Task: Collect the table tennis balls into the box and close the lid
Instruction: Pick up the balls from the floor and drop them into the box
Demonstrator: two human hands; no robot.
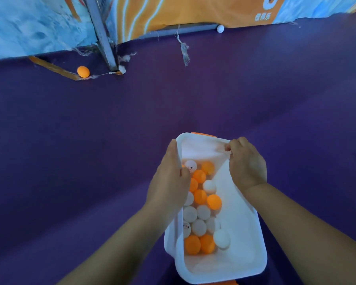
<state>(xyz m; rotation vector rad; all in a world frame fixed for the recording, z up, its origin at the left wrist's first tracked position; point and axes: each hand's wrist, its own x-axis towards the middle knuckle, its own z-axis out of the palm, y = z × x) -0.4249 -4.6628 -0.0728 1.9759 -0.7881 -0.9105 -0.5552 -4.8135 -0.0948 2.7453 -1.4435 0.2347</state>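
The purple floor (173,99) filled nearly everything I saw. Along its far edge ran a fabric barrier (173,13) printed in blue and orange. Its hem was frayed, and a grey metal post (103,36) stood at the joint between two panels.

I held the box (243,233) low in front of me, above the floor and tilted. It was a white plastic tub, rectangular with rounded corners, and it had no lid on. An orange latch (203,134) showed at its far end.

My left hand (170,182) clasped the left wall. The fingers lay pressed together down the outside and the thumb hooked over the rim. My right hand (248,163) gripped the right rim near the far corner, with the fingers curled over the edge.

The balls (199,212) lay heaped against the left side of the box, a mix of matt white and bright orange.

Two more were loose on the floor, well apart from each other. An orange ball (83,71) sat by the foot of the barrier to the left of the post. A white ball (220,28) lay against the rail further right.

White characters (262,16) on the orange panel seemed to read 佳得乐. One white ball in the box carried a small printed mark (190,167), too small to read.
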